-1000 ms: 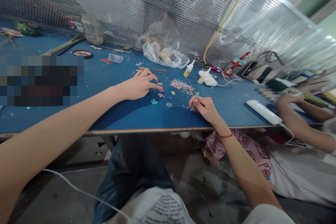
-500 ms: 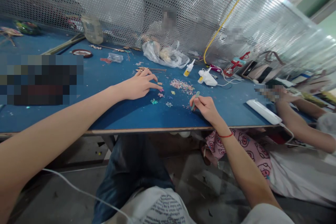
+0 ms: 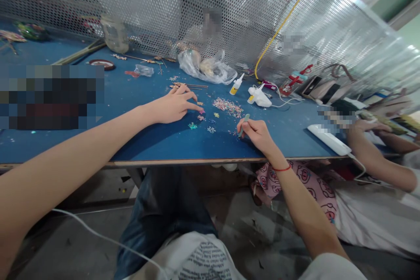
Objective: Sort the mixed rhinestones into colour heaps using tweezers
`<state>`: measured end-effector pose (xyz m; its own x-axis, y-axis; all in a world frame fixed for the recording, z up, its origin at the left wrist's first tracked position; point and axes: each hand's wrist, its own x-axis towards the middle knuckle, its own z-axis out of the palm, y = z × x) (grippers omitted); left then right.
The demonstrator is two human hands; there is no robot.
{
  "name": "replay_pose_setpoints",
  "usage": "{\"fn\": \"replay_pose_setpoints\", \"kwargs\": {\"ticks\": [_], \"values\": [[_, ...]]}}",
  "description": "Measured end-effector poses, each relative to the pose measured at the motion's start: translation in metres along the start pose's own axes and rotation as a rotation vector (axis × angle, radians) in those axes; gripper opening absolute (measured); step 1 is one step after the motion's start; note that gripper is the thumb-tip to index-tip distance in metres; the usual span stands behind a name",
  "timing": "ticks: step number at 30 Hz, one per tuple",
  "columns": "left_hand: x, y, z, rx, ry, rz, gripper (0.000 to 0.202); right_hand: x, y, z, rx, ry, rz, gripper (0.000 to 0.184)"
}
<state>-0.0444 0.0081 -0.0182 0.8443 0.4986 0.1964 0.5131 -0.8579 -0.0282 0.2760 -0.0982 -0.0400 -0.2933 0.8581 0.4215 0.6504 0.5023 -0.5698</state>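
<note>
My left hand (image 3: 173, 107) rests on the blue workbench (image 3: 147, 140), fingers apart and holding nothing, its fingertips next to a few small flower-shaped bead pieces (image 3: 201, 117). My right hand (image 3: 256, 133) pinches a slim green tool (image 3: 243, 125), its tip down near the tabletop. Between my hands lies a scattered pile of pastel sequins (image 3: 227, 107). Several thin metal hairpin stems (image 3: 189, 85) lie just beyond my left fingers.
A small glue bottle (image 3: 236, 84), a white glue gun (image 3: 259, 97) and a plastic bag (image 3: 206, 66) stand beyond my hands. A perforated metal screen (image 3: 229, 8) backs the bench. A co-worker's hand (image 3: 364, 126) works at right, past a white power strip (image 3: 324, 139).
My hands have barely moved. The co-worker's hand has shifted slightly right and toward the bench's near edge.
</note>
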Motion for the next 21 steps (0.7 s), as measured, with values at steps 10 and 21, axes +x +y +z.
{"fn": "replay_pose_setpoints", "kwargs": {"ticks": [10,21], "values": [[0.000,0.000,-0.001,-0.007,0.001,0.006,0.058,0.001,-0.004,0.001,0.109,0.055,0.093,0.065],[-0.001,-0.008,0.002,-0.066,0.171,0.040,0.048,0.068,-0.037,0.025,0.434,0.291,0.209,0.051]]}}
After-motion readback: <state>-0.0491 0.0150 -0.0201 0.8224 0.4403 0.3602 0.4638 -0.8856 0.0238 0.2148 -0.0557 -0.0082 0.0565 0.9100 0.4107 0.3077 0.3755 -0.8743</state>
